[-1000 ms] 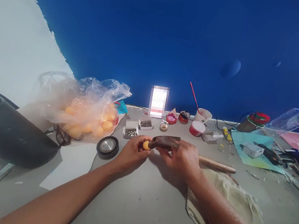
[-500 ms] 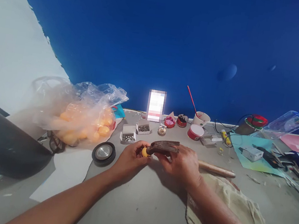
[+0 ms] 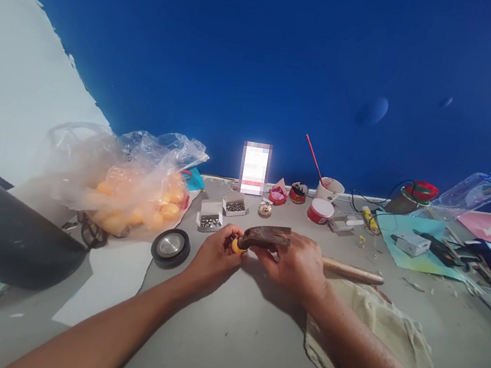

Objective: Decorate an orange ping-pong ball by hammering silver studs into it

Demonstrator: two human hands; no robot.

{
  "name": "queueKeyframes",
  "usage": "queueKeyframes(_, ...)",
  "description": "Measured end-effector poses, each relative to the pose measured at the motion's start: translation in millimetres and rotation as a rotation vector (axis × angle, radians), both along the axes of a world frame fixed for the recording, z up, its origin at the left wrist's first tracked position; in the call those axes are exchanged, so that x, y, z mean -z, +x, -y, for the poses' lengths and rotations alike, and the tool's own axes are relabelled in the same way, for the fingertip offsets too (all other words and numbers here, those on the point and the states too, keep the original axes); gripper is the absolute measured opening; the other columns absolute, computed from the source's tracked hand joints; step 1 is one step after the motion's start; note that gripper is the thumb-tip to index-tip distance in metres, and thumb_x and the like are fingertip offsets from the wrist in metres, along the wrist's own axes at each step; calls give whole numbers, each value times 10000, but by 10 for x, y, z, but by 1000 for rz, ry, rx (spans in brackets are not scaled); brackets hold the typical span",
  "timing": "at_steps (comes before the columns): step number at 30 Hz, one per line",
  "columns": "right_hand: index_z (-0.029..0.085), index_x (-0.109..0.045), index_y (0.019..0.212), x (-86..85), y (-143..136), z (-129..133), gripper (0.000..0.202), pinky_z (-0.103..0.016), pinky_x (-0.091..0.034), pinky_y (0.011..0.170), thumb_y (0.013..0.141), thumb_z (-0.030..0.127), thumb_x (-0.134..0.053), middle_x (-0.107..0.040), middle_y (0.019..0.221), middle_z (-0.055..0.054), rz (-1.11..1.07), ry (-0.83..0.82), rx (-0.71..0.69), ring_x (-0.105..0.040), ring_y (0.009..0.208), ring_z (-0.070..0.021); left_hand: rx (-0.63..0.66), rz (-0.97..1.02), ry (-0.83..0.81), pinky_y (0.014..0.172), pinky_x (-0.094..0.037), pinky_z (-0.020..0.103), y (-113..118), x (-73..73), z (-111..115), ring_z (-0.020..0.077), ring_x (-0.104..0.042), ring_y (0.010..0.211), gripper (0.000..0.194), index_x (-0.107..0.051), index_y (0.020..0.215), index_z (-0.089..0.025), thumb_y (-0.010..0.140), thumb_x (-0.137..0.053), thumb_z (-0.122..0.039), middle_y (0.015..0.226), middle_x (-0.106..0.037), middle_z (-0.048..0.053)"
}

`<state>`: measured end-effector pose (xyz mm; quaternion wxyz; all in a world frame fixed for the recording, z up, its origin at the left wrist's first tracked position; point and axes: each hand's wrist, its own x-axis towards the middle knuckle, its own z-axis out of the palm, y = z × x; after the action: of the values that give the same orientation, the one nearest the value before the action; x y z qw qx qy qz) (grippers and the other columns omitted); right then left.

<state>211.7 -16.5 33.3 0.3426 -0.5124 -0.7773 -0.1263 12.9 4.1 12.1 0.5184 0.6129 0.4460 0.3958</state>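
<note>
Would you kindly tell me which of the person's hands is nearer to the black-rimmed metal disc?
Left: the left hand, holding a yellow ball, is just right of the black-rimmed metal disc; the right hand, holding the hammer, is farther right.

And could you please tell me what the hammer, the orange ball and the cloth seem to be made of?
Hammer head: probably iron or steel, dark, dull and brownish.
Hammer handle: apparently wood, pale brown with a slight sheen.
Orange ball: possibly smooth plastic, judging by its even colour, though partly hidden.
Cloth: likely woven cotton, matte, with soft folds.
</note>
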Motion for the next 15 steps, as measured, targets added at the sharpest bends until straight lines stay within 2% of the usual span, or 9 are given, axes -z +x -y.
queueKeyframes(4,263,-819,914,-7,2,-2,235,-307,-344,584,911,459,-690,-775,734,-14,-13,68,2,-673,613,-181,3,-6,0,715,-479,275,1,14,-4,166,-615,816,302,-642,1006,-195,716,-725,-181,937,-713,17)
queueKeyframes(8,256,-814,890,-18,9,-6,224,-308,-338,582,891,458,-715,-775,728,-13,-14,13,21,-675,614,-184,-2,9,0,700,-464,275,-1,42,-25,160,-603,798,313,-630,1003,-195,709,-738,-189,932,-708,14)
queueKeyframes(12,241,-817,876,-38,29,-15,261,-309,-332,581,886,481,-715,-773,715,-28,-19,43,53,-671,611,-187,-19,-31,-3,668,-457,264,-3,32,-26,147,-589,742,330,-630,1001,-191,702,-769,-204,856,-685,-5)
queueKeyframes(15,264,-821,895,-53,34,-16,222,-298,-324,578,886,460,-716,-786,742,-10,-15,-26,53,-669,615,-175,4,10,-3,712,-489,279,0,22,-16,172,-633,821,379,-647,1085,-196,721,-753,-213,964,-723,25)
